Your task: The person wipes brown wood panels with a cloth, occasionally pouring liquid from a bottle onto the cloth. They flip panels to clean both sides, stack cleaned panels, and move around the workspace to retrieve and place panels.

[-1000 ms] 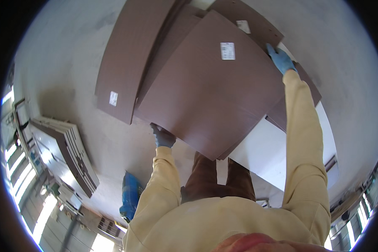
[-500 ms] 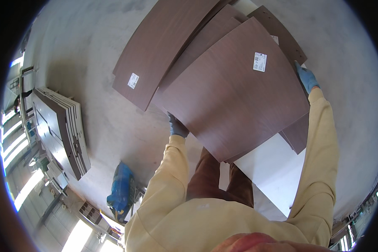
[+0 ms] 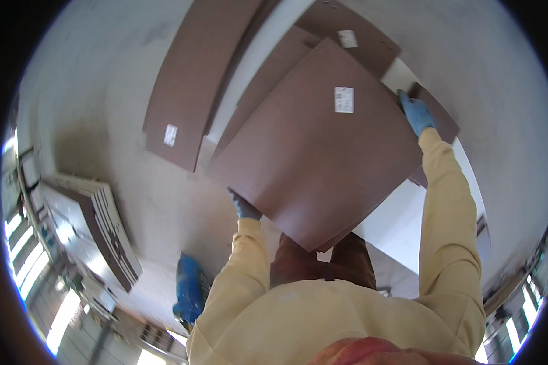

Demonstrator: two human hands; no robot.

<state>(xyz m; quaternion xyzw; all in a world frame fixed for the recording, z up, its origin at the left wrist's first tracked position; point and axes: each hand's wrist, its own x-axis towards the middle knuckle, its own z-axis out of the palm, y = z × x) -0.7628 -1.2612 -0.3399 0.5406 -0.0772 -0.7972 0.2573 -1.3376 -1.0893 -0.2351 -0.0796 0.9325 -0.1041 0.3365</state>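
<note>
A large brown wood-look panel (image 3: 316, 152) with a white label (image 3: 344, 100) is held tilted in front of my body. A second panel edge shows just beneath its near corner. My left hand (image 3: 246, 205), in a grey-blue glove, is closed on the left edge, its fingers partly under the board. On the far right edge, my right hand (image 3: 417, 114) grips in a light blue glove, with the fingertips partly hidden. Behind the held panel lie another brown panel (image 3: 259, 82) and a brown board with small holes (image 3: 353, 27), which also bears a label.
A long brown panel (image 3: 179, 85) lies at the far left. Beneath my right arm are a white panel (image 3: 394, 222) and a brown piece (image 3: 438, 115). A stack of panels (image 3: 94, 228) stands at left, with a blue bulky object (image 3: 190, 286) on the floor nearer me.
The held panel and both hands have shifted left and slightly nearer in view. A gap has opened between it and the long left panel, and more of the boards behind shows.
</note>
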